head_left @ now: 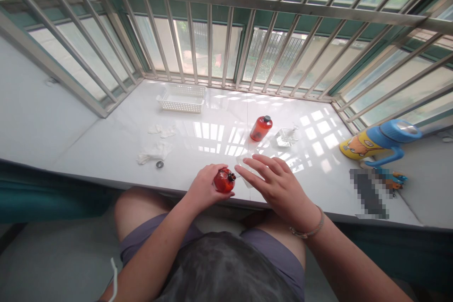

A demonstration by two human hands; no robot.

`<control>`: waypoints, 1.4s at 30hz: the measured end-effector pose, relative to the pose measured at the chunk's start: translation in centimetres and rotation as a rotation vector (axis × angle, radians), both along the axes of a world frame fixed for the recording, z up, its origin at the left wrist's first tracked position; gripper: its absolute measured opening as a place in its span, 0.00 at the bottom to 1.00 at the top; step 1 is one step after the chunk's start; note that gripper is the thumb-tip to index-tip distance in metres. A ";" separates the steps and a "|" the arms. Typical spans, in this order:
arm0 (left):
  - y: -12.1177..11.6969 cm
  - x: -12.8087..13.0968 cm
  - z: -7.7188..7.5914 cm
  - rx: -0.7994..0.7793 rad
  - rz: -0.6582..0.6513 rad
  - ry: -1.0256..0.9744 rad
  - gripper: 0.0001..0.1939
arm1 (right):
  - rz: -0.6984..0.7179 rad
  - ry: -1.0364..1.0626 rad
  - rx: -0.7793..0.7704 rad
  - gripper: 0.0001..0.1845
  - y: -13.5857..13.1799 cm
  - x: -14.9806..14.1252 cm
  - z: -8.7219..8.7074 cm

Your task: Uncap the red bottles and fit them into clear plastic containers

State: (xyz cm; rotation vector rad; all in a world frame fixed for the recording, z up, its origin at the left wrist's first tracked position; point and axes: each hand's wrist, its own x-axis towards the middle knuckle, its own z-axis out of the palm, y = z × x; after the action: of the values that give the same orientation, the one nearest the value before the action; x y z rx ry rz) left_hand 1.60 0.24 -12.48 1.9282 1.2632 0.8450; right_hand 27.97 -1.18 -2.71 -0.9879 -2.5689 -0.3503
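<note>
My left hand [208,186] is wrapped around a red translucent bottle [224,180] at the near edge of the white counter. Its dark neck shows no cap and leans to the right. Just right of it, my right hand [272,184] is stretched out with its fingers apart. Below those fingertips lies a clear, see-through item [244,163], partly hidden, whose kind I cannot make out. A small black cap [160,164] rests on the counter to the left, beside crumpled whitish gloves [155,152]. Farther back stands a second red bottle [261,128] with a black cap on.
A white perforated basket [182,99] sits at the back left. Right of the second bottle is a small clear container [286,137] with something in it. A blue and yellow flask [378,139] and a blurred-out dark object [370,193] are at the right. Metal bars [219,42] line the window.
</note>
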 end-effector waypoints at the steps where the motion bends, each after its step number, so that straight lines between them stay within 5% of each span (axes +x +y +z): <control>1: 0.0 0.0 0.0 -0.001 -0.002 -0.002 0.40 | 0.000 -0.001 -0.005 0.33 0.0 0.0 0.0; 42: 0.0 -0.2 -0.1 0.004 0.022 -0.038 0.40 | 0.052 -0.047 0.045 0.31 0.5 -0.9 0.7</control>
State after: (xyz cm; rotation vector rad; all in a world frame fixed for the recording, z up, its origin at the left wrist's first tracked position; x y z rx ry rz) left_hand 1.44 0.19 -12.63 1.8952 1.2632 0.8917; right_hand 27.07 -0.66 -2.00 -0.9061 -2.6115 -0.4209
